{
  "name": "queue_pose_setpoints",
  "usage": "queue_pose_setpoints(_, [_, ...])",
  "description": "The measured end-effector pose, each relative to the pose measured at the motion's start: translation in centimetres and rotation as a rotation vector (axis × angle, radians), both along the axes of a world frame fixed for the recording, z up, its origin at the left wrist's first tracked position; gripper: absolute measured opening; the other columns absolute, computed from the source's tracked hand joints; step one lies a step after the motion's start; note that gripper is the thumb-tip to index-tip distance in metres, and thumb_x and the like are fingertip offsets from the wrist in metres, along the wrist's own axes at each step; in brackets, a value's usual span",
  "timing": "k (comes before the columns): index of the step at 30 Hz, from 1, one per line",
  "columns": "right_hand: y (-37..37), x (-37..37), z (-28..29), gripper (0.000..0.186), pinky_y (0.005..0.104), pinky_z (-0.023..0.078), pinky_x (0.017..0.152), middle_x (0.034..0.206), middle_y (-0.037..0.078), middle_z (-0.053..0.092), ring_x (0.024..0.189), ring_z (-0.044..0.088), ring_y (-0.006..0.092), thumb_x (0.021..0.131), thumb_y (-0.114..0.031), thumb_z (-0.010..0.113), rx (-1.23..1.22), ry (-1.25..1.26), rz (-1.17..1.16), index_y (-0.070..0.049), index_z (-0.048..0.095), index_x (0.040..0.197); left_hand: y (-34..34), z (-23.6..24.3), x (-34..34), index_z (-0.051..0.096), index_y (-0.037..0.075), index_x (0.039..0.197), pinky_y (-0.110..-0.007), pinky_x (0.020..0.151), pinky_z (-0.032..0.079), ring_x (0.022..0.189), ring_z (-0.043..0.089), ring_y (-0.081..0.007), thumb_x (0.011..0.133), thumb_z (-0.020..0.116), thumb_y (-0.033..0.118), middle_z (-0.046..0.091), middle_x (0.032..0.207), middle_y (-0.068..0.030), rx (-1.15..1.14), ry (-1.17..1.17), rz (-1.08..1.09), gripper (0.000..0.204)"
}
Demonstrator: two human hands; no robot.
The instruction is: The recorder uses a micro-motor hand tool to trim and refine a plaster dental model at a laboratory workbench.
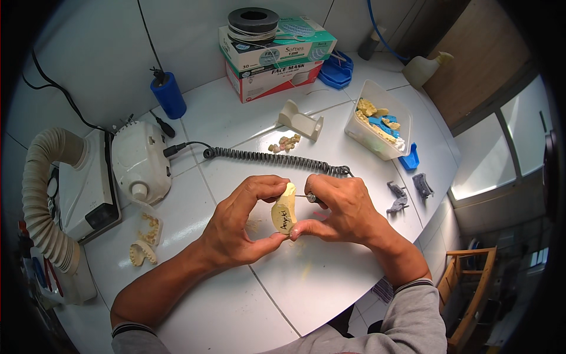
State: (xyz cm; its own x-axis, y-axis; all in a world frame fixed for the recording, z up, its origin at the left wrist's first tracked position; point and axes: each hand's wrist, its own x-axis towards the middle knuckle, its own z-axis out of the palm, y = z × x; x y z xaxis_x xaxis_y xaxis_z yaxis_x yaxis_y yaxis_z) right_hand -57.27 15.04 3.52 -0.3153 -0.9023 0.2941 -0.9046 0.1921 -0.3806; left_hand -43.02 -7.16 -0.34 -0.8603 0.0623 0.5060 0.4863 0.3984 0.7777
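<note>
My left hand point(246, 218) is closed on a pale yellow plaster dental cast point(284, 216), thumb below and fingers on its upper end. Dark handwriting marks the cast's flat face. In my right hand point(342, 209) is a rotary handpiece point(312, 198), mostly hidden by the fingers. Its thin metal bit points left and reaches the cast's right edge. My right thumb presses against the cast's lower end. Behind the hands, a black coiled cord point(271, 160) runs from a white control unit point(140, 159) toward my right hand.
At left stand a ribbed hose point(41, 189) and another plaster cast point(142, 252). Beyond my hands lie loose teeth point(284, 144) and a cream holder point(299, 121). A clear tub point(361, 131) of plaster scraps, grey pieces point(422, 185) and stacked mask boxes point(265, 76) sit farther out.
</note>
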Motion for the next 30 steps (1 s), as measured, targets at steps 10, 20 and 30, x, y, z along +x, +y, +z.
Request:
queue_pose_setpoints(10, [0.03,0.02,-0.02,0.070,0.0405,0.050,0.051,0.075,0.009,0.065,0.057,0.065,0.0280,0.088,-0.072,0.081,0.004,-0.008,0.009,-0.006,0.059,0.094,0.12,0.59,0.06,0.058,0.001,0.142,-0.041,0.106,0.059,0.127,0.069,-0.0339,0.078,0.091,0.006,0.064,0.143,-0.0219,0.004,0.000,-0.003,0.072])
queue_pose_setpoints(20, [-0.04,0.12,0.23,0.072,0.0398,0.050,0.051,0.076,0.009,0.066,0.058,0.066,0.0278,0.089,-0.074,0.078,0.052,0.005,0.012,-0.005,0.060,0.095,0.06,0.83,0.04,0.059,-0.003,0.140,-0.041,0.105,0.060,0.124,0.070,-0.0340,0.077,0.090,0.005,0.064,0.140,-0.0233,-0.019,0.006,-0.013,0.071])
queue_pose_setpoints(30, [-0.04,0.04,-0.01,0.073,0.0400,0.049,0.051,0.076,0.009,0.065,0.057,0.065,0.0282,0.089,-0.076,0.078,0.056,0.011,0.013,-0.005,0.060,0.094,0.02,0.87,0.00,0.059,-0.003,0.140,-0.040,0.105,0.060,0.122,0.071,-0.0331,0.076,0.089,0.005,0.065,0.139,-0.0230,-0.032,0.005,-0.012,0.071])
